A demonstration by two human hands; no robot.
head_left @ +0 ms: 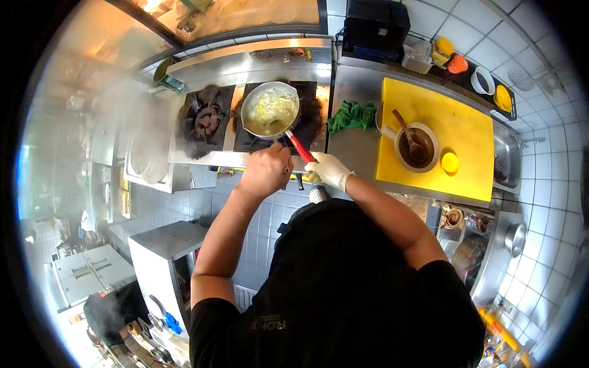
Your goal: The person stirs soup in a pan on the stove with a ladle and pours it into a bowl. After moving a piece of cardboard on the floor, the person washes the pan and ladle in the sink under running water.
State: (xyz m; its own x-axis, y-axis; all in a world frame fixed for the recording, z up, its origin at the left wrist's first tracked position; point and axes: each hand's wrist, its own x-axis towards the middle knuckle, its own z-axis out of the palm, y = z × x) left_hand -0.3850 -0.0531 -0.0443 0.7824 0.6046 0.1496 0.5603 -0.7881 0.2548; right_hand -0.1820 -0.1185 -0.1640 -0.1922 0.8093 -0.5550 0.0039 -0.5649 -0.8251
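A light-rimmed pan (270,110) sits on the right burner of the stove, with a pale, yellow-green food in it. Its red handle (299,146) slants down to the right, and my right hand (331,171), in a pale glove, is wrapped round the handle's end. Just below the pan's near rim is my left hand (268,170), bare, with its fingers closed; what they hold, if anything, is too small to name. Part of a utensil seems to lie in the food near that rim.
An unused burner (207,119) is left of the pan. To the right lie a green cloth (351,117) and a yellow board (466,122) bearing a pot (434,142) with a wooden spoon and a small yellow cup (450,163). A sink (507,156) stands beyond. Steam clouds the left.
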